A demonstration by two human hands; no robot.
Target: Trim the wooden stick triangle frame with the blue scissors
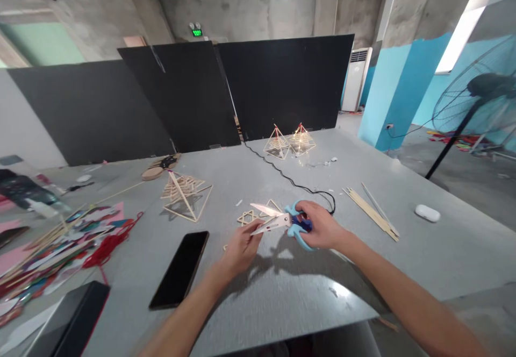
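Observation:
My right hand [318, 222] is closed around the light-blue handles of a pair of scissors [278, 221]. The blades are spread apart and point left. Just by the lower blade, my left hand [242, 247] has its fingers pinched together; what they hold, if anything, is hidden. Behind the left fingers, a small star of thin wooden sticks [246, 217] lies flat on the grey table [290, 303], partly covered. Further left stands a wooden-stick pyramid frame [187, 195].
Two more stick pyramids [288, 142] stand at the back, one lit. Loose sticks [373, 214] and a white case [427, 213] lie right. A black cable [286, 177] crosses the table. A phone [180, 269], red yarn [110, 244] and craft scraps [52, 255] lie left.

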